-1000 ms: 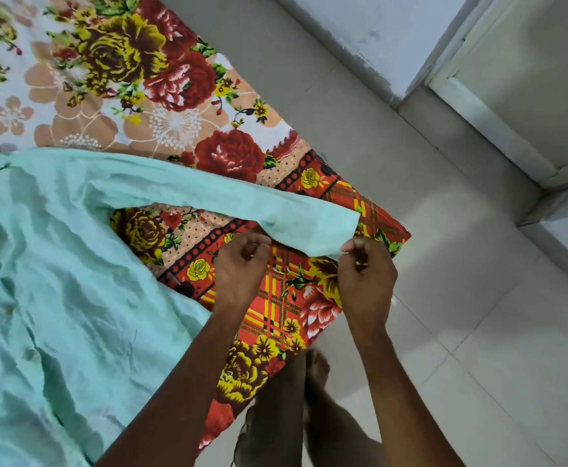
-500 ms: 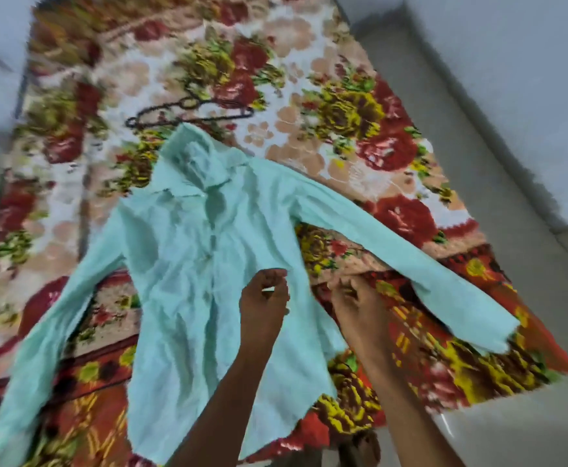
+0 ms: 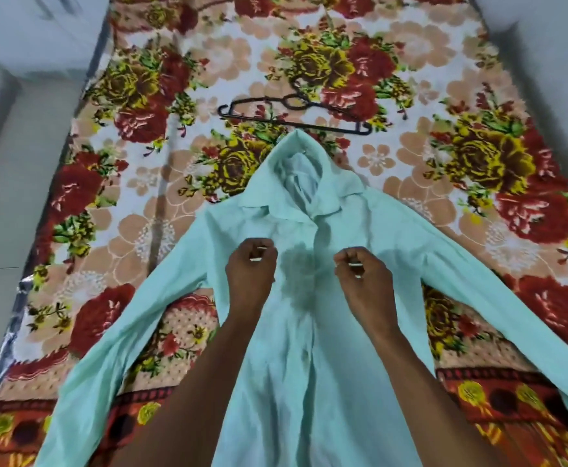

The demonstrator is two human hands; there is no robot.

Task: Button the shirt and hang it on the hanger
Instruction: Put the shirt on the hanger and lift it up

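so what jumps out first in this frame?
The mint-green shirt spread face up in the middle of the loud floral bedspread, sleeves splayed to both sides. The left hand and right hand are over its chest with fingers curled, either side of the placket. A black hanger lies just beyond the collar.

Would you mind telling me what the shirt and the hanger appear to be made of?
Shirt: thin matte woven cloth, probably cotton; it creases and drapes softly. Hanger: black, thin-barred, likely plastic or coated wire; too blurred to tell which.
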